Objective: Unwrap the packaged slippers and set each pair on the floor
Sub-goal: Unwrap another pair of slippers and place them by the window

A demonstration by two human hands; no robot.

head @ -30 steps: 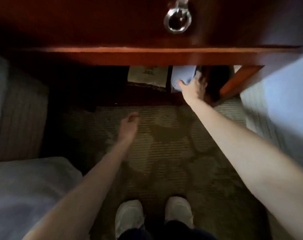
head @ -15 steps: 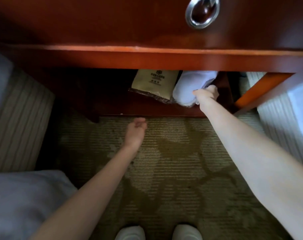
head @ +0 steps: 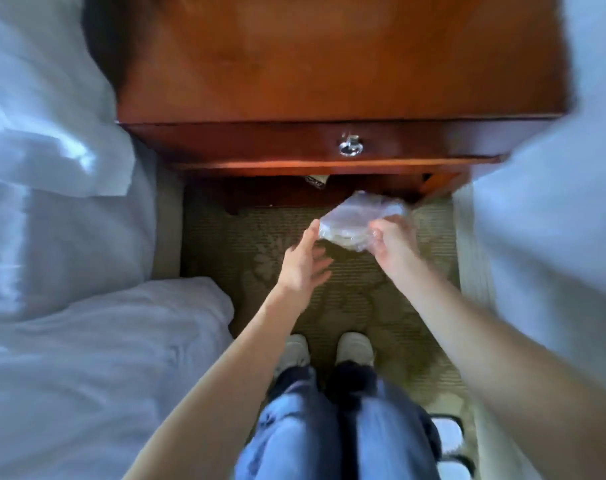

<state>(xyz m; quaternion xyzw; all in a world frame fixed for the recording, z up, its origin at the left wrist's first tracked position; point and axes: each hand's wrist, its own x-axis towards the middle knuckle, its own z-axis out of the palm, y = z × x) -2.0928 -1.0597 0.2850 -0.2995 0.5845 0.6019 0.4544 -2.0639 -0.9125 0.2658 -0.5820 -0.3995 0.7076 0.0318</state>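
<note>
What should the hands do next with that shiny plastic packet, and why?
Probably the left hand should pinch the free end of the slipper packet to tear it open: the right hand grips its other end, and it looks unopened.

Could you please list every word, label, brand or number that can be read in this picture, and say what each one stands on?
No text can be read here.
slipper packet, gripped by the right hand: clear wrap, motion-blurred, no legible print.
tan packet under the nightstand: only a corner shows, and any print on it is too small to read.
</note>
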